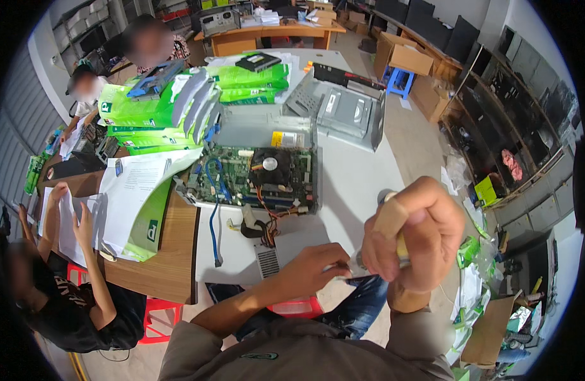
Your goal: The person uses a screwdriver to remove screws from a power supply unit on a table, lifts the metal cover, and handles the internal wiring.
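Observation:
My left hand [313,270] is at the table's near edge with its fingers pinched together; anything between them is too small to name. Raised to the right, my right hand [419,235] has its fingers curled in, with a tan strip around one finger. A bit of something yellowish shows behind its fingers, too hidden to name. Beyond my hands lies an opened computer case [316,184] with a green motherboard [242,174] and a black cooling fan [270,166]. A blue cable [212,235] and a bundle of wires [267,232] hang over its near side.
Green-and-white paper packs [153,114] are stacked at the left, topped by a blue drive bracket [156,81]. A metal drive cage [349,111] lies at the table's far right. A co-worker's hands [73,213] hold papers at left. Cardboard boxes [400,54] and shelves [496,120] stand right.

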A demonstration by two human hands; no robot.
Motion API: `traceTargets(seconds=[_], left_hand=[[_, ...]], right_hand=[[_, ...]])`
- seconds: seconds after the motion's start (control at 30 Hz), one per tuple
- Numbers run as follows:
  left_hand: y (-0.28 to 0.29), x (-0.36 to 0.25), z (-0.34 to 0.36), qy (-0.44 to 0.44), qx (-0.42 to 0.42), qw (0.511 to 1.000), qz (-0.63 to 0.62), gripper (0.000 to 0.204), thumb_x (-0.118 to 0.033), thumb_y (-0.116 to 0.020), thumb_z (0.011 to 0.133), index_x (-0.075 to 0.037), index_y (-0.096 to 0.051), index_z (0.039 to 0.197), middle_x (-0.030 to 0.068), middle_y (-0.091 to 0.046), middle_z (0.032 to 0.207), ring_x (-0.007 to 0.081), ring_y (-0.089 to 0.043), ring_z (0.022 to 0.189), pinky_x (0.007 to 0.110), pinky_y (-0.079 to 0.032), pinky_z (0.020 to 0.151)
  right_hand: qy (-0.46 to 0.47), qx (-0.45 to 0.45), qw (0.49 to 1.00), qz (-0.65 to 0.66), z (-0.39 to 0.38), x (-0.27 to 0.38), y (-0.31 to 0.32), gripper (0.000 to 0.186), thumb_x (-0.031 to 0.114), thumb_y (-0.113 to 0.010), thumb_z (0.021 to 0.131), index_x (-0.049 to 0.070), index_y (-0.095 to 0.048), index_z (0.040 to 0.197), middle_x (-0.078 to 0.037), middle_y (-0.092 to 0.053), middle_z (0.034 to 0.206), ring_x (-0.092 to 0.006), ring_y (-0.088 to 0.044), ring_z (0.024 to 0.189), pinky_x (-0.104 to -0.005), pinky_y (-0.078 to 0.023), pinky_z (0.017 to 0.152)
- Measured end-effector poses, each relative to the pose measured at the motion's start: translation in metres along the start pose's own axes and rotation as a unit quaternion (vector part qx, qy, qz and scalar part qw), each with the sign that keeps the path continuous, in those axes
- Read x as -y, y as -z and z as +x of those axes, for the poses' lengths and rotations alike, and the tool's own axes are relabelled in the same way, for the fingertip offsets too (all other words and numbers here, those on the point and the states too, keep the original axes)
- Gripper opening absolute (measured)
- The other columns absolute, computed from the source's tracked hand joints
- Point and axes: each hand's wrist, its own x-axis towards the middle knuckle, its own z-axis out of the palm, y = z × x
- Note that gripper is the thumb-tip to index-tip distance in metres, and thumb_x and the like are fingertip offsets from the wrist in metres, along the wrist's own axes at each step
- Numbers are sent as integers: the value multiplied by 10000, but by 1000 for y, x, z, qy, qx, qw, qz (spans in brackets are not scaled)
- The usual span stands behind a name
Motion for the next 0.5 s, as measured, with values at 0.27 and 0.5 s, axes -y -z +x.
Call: traceTargets(seconds=[0.27, 0.5], left_hand=[[-4, 15, -7, -38, -5, 998, 43, 263, 96, -580, 821, -2, -638, 1057, 203, -689, 971, 390, -678, 886, 450, -544, 759], [4, 10, -10, 7, 70, 990, 120, 231, 47, -580, 885, 68, -558, 1113, 264, -666, 1006, 470, -633, 923, 494, -515, 800]], right_hand=[[28, 175, 984, -18, 29, -9, 24, 259, 205, -529, 1009, -52, -515, 989, -130, -576, 617, -178, -569, 482, -330, -524, 478], [8, 245, 942, 231, 26, -35, 37, 222, 95, -649, 923, -38, -505, 1026, -150, -611, 801, -224, -617, 571, -340, -560, 505]])
